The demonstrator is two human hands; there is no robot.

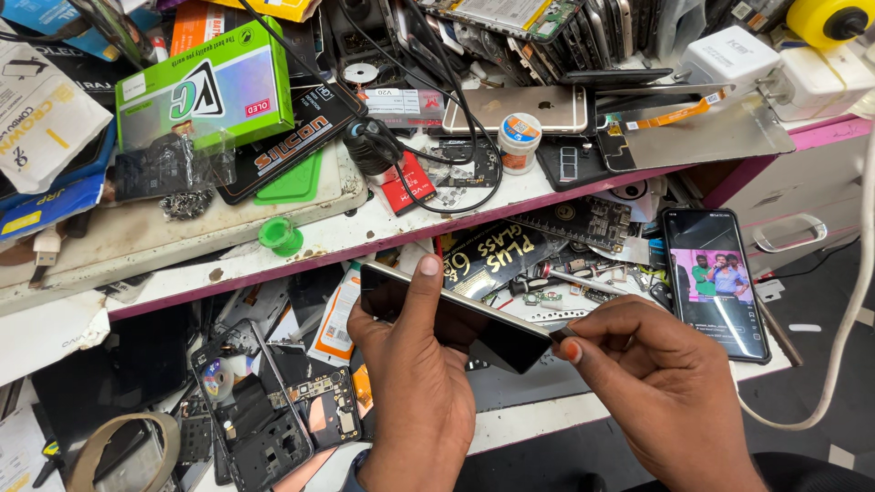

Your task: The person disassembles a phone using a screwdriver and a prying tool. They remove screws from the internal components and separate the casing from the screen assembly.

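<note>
Left hand [410, 364] holds a dark smartphone [456, 314] tilted above the desk [538, 421], fingers clamped round its left end, thumb laid flat across the glass. Right hand [652, 364] meets the phone's lower right corner, thumb and forefinger pinched together on that corner; whether a small tool sits between them cannot be told. Below and left of the left hand lie opened phone frames [264, 410] with exposed boards. A roll of tape [123, 451] sits at the near left edge. Right of the hands, a second phone [715, 282] lies flat with its screen lit. Beyond, a raised white shelf [182, 241] carries a green cap [281, 235], a green box [205, 87], a small round tub [519, 141] and a gold phone back [515, 109]. White chargers [775, 64] stand at far right.
</note>
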